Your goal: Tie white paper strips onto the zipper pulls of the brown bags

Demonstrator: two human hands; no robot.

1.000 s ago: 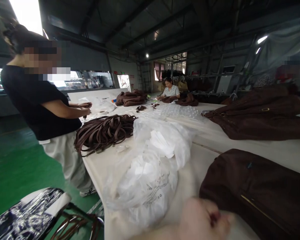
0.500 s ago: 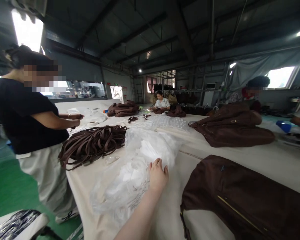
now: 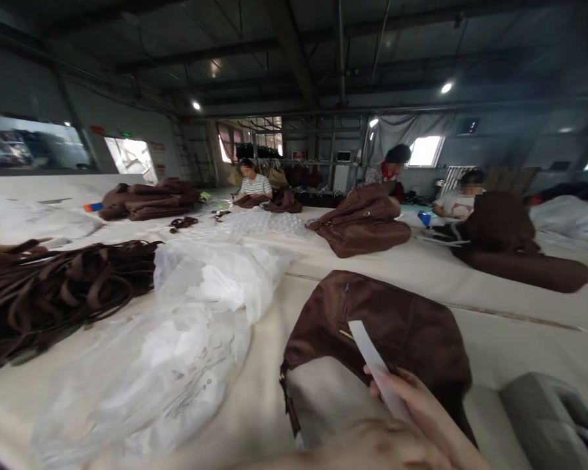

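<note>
Hands (image 3: pixel 415 393) have neared the brown bag (image 3: pixel 414 320), right pinching white strip (image 3: pixel 367 347).

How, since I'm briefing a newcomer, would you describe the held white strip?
On the pale table, find the nearest brown bag. Before it, the right hand holds the white strip, flat and narrow, unlike the crumpled plastic bag on the left.

Brown straps (image 3: pixel 93 277) are lying in a tangle at left, bubble wrap (image 3: pixel 269 222) is lying farther back, far lights (image 3: pixel 196 105) are shining.
</note>
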